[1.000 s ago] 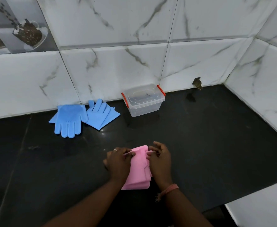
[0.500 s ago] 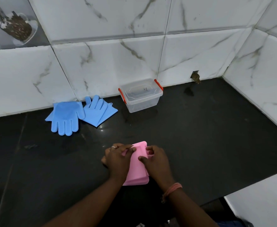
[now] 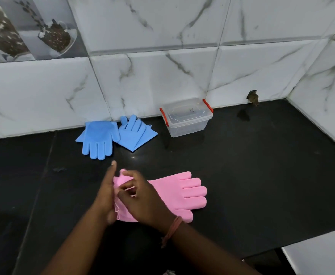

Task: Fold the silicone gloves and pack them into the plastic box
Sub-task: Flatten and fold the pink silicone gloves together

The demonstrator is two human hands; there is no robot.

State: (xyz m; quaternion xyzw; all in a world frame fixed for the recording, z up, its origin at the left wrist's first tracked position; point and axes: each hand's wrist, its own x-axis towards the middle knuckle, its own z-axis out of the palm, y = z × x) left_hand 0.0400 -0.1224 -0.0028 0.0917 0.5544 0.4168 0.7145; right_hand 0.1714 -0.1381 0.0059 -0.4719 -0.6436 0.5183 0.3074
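Note:
A pink silicone glove (image 3: 182, 192) lies flat on the black counter, its fingers pointing right. Both hands are at its cuff end on the left. My left hand (image 3: 106, 195) stands on edge against the cuff with the thumb up. My right hand (image 3: 140, 197) pinches the pink cuff edge from the right. Whether a second pink glove lies underneath is hidden. Two blue silicone gloves (image 3: 99, 137) lie near the wall, one flat, the other (image 3: 134, 132) folded. The clear plastic box (image 3: 186, 119) with red latches stands to their right, its lid on.
The black counter (image 3: 261, 175) meets white marble tile walls behind and on the right. A small hole (image 3: 252, 98) is in the back wall near the corner. The counter's front edge runs at the lower right, with a white surface (image 3: 321, 255) beyond it.
The folded pink bundle has come open: a glove now lies stretched out to the right with its fingers showing. Both hands have shifted to its left cuff end.

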